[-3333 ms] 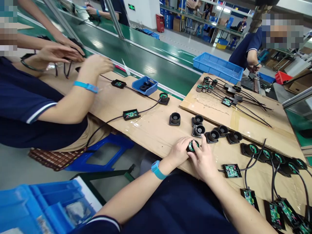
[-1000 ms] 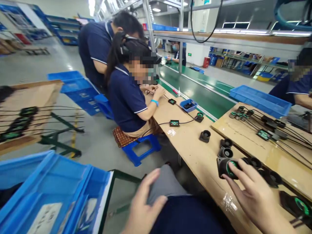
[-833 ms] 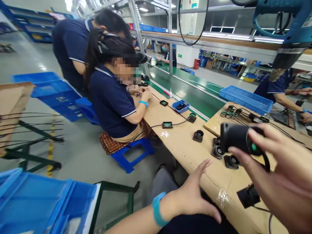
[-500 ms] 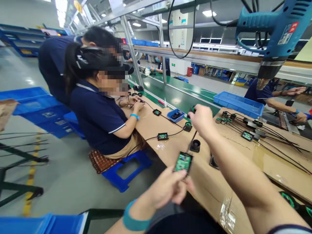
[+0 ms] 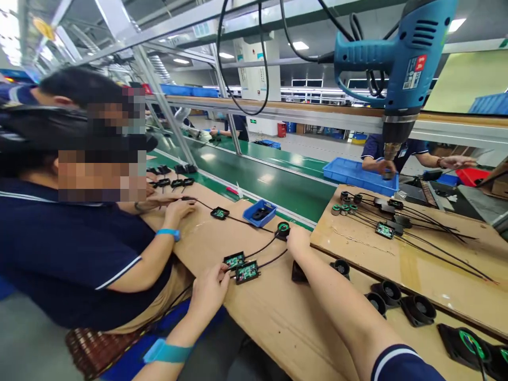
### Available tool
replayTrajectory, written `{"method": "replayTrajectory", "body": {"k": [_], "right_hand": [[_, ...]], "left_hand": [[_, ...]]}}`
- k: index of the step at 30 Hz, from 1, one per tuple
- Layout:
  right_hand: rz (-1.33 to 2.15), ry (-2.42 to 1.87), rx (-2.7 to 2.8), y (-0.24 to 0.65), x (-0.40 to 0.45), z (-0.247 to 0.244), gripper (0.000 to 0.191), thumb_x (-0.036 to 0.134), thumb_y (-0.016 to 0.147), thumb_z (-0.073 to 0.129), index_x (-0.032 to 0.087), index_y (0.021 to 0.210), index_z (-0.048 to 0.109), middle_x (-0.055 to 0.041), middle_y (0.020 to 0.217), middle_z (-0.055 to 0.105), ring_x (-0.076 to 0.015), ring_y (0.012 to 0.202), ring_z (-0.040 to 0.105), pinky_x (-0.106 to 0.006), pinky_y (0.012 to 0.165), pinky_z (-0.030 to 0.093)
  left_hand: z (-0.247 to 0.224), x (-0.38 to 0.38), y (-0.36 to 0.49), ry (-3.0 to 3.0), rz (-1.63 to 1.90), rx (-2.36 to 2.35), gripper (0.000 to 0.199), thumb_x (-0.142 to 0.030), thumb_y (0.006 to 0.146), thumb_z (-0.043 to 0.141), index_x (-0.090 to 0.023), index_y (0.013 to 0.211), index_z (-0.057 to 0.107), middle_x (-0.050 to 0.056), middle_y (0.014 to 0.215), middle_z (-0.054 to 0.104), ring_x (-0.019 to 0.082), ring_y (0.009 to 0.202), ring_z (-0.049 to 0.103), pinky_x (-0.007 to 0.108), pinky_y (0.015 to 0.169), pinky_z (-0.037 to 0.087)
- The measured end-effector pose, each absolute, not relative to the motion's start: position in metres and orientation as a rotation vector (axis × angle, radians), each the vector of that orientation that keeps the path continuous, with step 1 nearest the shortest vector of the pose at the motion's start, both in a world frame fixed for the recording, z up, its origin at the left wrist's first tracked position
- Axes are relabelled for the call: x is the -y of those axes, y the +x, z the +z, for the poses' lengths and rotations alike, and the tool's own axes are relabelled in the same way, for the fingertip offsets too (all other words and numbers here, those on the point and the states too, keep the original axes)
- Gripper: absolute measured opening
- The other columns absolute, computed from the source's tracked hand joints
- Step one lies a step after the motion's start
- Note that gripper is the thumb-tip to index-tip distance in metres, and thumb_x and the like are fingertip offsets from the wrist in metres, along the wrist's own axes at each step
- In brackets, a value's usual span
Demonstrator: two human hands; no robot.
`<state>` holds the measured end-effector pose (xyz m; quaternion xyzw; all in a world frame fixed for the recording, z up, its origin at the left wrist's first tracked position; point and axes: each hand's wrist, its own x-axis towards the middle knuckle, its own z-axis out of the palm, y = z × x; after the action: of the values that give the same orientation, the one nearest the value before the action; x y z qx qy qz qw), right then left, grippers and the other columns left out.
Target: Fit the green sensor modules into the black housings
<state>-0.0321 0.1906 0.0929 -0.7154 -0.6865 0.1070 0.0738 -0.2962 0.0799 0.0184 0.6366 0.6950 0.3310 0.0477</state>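
Two open black boxes with green circuit boards lie side by side on the cardboard-covered bench, an upper box and a lower box. At their left ends my left hand is closed in a pinch; what lies between the fingertips is hidden. From the upper box a black cable runs to a round black housing with a green inside. The lower box's cable runs into my right hand, beside that housing. My right fingers are mostly hidden, closed around a second round housing that barely shows.
A blue tray of black parts and another board box lie beyond. A co-worker sits close at left. Black fan-like units line the right side. A blue power tool hangs overhead. Cabled parts cover a raised cardboard.
The board box that my left hand held up now lies on the bench beside another. My right hand has come down to bench level. The view has turned right.
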Motion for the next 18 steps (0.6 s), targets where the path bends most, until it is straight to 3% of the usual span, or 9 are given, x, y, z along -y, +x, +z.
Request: {"method": "replayTrajectory", "body": {"k": [4, 7, 10, 13, 16, 18], "right_hand": [[0.111, -2.119, 2.062, 0.019, -0.221, 0.104, 0.038, 0.046, 0.096, 0.055, 0.013, 0.108, 0.070, -0.0181, 0.112, 0.070, -0.0275, 0.110, 0.062, -0.036, 0.095, 0.045], [-0.068, -2.144, 2.010, 0.082, -0.246, 0.123, 0.038, 0.034, 0.096, 0.055, 0.008, 0.122, 0.062, -0.0253, 0.131, 0.059, -0.0325, 0.130, 0.047, -0.045, 0.109, 0.031], [-0.110, -2.178, 1.997, 0.134, -0.264, 0.130, 0.047, 0.021, 0.090, 0.063, 0.004, 0.132, 0.055, -0.0282, 0.136, 0.055, -0.0330, 0.137, 0.040, -0.049, 0.114, 0.021], [-0.076, -2.135, 2.068, 0.157, -0.271, 0.122, 0.041, 0.013, 0.086, 0.063, 0.006, 0.127, 0.060, -0.0231, 0.128, 0.062, -0.0273, 0.135, 0.043, -0.043, 0.114, 0.020], [-0.075, -2.045, 2.106, 0.161, -0.267, 0.115, 0.035, 0.015, 0.086, 0.062, 0.006, 0.120, 0.064, -0.0218, 0.125, 0.064, -0.0263, 0.130, 0.047, -0.039, 0.113, 0.024], [-0.091, -1.995, 2.092, 0.164, -0.257, 0.119, 0.041, 0.018, 0.089, 0.059, 0.005, 0.128, 0.061, -0.0217, 0.127, 0.063, -0.0264, 0.125, 0.051, -0.037, 0.111, 0.030]], "left_hand": [[0.004, -0.060, -0.237, 2.220, 1.390, -1.798, 0.024, -0.033, 0.093, 0.053, -0.019, 0.110, 0.062, 0.013, 0.118, 0.066, 0.031, 0.117, 0.060, 0.052, 0.104, 0.047], [-0.009, -0.046, -0.172, 2.180, 1.356, -1.526, 0.045, -0.033, 0.093, 0.059, -0.020, 0.135, 0.051, 0.016, 0.137, 0.057, 0.031, 0.131, 0.053, 0.052, 0.110, 0.046], [-0.018, -0.048, -0.122, 2.017, 1.234, -1.486, 0.079, -0.036, 0.090, 0.065, -0.021, 0.155, 0.024, 0.019, 0.154, 0.042, 0.034, 0.142, 0.043, 0.057, 0.114, 0.043], [-0.019, -0.059, -0.105, 1.976, 1.151, -1.411, 0.088, -0.036, 0.088, 0.068, -0.023, 0.158, 0.015, 0.019, 0.158, 0.035, 0.034, 0.147, 0.036, 0.059, 0.118, 0.037], [-0.018, -0.069, -0.105, 1.993, 1.101, -1.335, 0.083, -0.034, 0.090, 0.065, -0.023, 0.157, 0.018, 0.018, 0.156, 0.040, 0.032, 0.147, 0.037, 0.057, 0.120, 0.034], [-0.019, -0.069, -0.107, 1.936, 1.128, -1.318, 0.079, -0.034, 0.090, 0.065, -0.022, 0.156, 0.021, 0.017, 0.153, 0.044, 0.030, 0.144, 0.041, 0.056, 0.120, 0.035]]}}
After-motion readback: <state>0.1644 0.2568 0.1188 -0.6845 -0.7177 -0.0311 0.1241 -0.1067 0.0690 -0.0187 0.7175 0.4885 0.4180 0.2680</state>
